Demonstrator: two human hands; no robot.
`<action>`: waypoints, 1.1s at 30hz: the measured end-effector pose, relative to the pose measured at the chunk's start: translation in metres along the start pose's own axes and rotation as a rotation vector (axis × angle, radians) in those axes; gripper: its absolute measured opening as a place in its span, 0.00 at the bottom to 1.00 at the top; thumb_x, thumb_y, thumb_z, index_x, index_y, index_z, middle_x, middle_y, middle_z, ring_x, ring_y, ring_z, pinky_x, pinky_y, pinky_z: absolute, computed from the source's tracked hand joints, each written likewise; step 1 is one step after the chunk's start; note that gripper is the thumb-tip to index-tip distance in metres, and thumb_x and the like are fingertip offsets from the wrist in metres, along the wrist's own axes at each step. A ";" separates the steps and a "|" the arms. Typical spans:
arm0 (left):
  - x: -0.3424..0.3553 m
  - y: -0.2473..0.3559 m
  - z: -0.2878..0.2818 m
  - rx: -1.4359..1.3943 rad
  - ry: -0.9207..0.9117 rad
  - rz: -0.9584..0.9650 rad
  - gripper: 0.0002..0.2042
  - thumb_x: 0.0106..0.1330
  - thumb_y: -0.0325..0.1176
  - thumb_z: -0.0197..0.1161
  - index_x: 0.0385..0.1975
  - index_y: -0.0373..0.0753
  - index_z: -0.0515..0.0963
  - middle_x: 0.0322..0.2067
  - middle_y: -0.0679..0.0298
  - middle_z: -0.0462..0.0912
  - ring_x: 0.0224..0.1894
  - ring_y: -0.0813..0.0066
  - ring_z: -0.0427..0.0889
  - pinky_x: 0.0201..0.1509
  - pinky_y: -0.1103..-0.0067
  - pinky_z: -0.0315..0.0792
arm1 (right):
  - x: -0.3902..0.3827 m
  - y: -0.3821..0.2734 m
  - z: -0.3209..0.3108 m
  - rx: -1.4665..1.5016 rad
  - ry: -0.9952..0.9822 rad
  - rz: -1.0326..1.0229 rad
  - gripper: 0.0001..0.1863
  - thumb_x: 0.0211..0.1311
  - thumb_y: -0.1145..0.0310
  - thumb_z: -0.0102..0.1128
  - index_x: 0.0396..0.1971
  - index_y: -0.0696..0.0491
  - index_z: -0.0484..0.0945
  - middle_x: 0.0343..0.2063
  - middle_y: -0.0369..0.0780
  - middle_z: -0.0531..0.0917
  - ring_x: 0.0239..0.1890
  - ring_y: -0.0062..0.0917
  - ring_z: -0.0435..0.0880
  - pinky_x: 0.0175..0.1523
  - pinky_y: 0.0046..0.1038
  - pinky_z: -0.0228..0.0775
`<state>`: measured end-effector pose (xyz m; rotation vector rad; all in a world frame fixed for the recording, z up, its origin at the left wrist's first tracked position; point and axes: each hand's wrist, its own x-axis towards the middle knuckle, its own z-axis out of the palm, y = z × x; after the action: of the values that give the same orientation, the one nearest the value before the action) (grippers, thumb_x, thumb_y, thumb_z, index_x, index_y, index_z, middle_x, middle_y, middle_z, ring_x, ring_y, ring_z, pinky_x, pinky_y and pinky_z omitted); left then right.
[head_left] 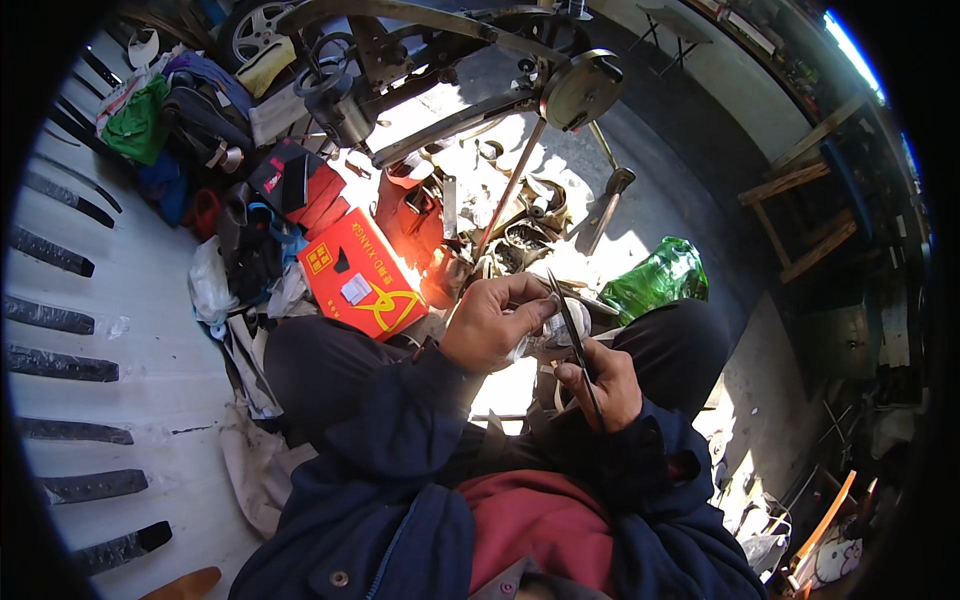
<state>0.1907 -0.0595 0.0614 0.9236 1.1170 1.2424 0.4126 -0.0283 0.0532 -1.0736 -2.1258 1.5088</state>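
My left hand is closed at the middle of the view, pinching at a pale item that is partly hidden behind the fingers; I cannot make out what it is. My right hand sits lower and to the right, closed round a long, dark, pointed metal tool, perhaps scissors or a blade. The tool's tip points up past the left fingertips, beside the pale item. Both hands are between my dark-trousered knees.
Ahead stands a black metal machine with a round wheel, over sunlit scraps. A red box and bags lie left of them, a green plastic bag right. Dark strips line the left board. A wooden frame stands right.
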 end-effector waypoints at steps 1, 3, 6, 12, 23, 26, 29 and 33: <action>0.000 -0.001 0.000 0.000 0.000 0.000 0.06 0.70 0.28 0.62 0.39 0.31 0.82 0.30 0.69 0.82 0.32 0.87 0.76 0.37 0.84 0.71 | -0.001 0.000 0.000 -0.009 -0.006 0.026 0.25 0.69 0.49 0.61 0.43 0.60 0.83 0.23 0.37 0.82 0.27 0.16 0.76 0.34 0.24 0.70; -0.001 -0.003 -0.001 0.014 -0.006 -0.001 0.06 0.70 0.28 0.62 0.39 0.31 0.82 0.29 0.69 0.82 0.32 0.87 0.76 0.37 0.85 0.71 | -0.002 0.000 0.004 0.035 0.069 -0.035 0.25 0.65 0.48 0.66 0.31 0.60 0.79 0.17 0.41 0.76 0.20 0.25 0.73 0.29 0.30 0.67; -0.002 -0.004 -0.003 0.031 -0.006 -0.001 0.06 0.70 0.27 0.62 0.39 0.31 0.82 0.29 0.70 0.82 0.32 0.87 0.75 0.37 0.85 0.71 | -0.003 0.002 0.007 0.040 0.112 -0.057 0.27 0.63 0.48 0.68 0.26 0.60 0.77 0.14 0.43 0.74 0.16 0.29 0.72 0.26 0.32 0.65; -0.003 -0.003 -0.005 0.021 0.003 -0.007 0.06 0.69 0.27 0.63 0.39 0.32 0.82 0.30 0.71 0.82 0.32 0.87 0.75 0.37 0.85 0.71 | -0.003 0.005 0.006 0.066 0.123 -0.072 0.29 0.62 0.45 0.68 0.26 0.61 0.77 0.14 0.44 0.73 0.17 0.29 0.71 0.26 0.32 0.64; -0.005 0.002 -0.010 0.072 -0.043 -0.030 0.07 0.70 0.29 0.63 0.40 0.32 0.82 0.30 0.71 0.81 0.32 0.86 0.73 0.38 0.84 0.69 | -0.005 0.004 -0.003 0.089 -0.002 -0.042 0.33 0.61 0.38 0.65 0.29 0.61 0.77 0.15 0.44 0.73 0.19 0.30 0.71 0.28 0.33 0.65; -0.005 0.002 -0.014 0.069 -0.079 -0.026 0.07 0.70 0.29 0.63 0.40 0.32 0.82 0.31 0.71 0.81 0.33 0.86 0.74 0.38 0.84 0.69 | -0.005 0.004 -0.003 0.109 -0.012 -0.058 0.34 0.61 0.38 0.65 0.30 0.61 0.78 0.16 0.44 0.73 0.19 0.29 0.71 0.29 0.33 0.65; -0.004 0.001 -0.015 0.117 -0.071 -0.035 0.07 0.70 0.29 0.64 0.41 0.33 0.82 0.31 0.71 0.82 0.33 0.86 0.75 0.38 0.85 0.69 | -0.006 0.002 -0.006 0.096 -0.046 -0.034 0.33 0.61 0.38 0.66 0.30 0.61 0.78 0.16 0.44 0.74 0.19 0.28 0.72 0.29 0.32 0.66; -0.006 0.001 -0.017 0.102 -0.074 -0.087 0.07 0.70 0.28 0.64 0.42 0.33 0.82 0.33 0.70 0.83 0.34 0.86 0.77 0.40 0.85 0.71 | -0.007 -0.002 -0.008 0.082 -0.050 -0.017 0.32 0.61 0.40 0.66 0.31 0.61 0.79 0.17 0.44 0.75 0.20 0.27 0.72 0.30 0.31 0.67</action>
<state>0.1739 -0.0665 0.0592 0.9795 1.1584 1.0803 0.4214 -0.0281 0.0587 -0.9978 -2.0808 1.6155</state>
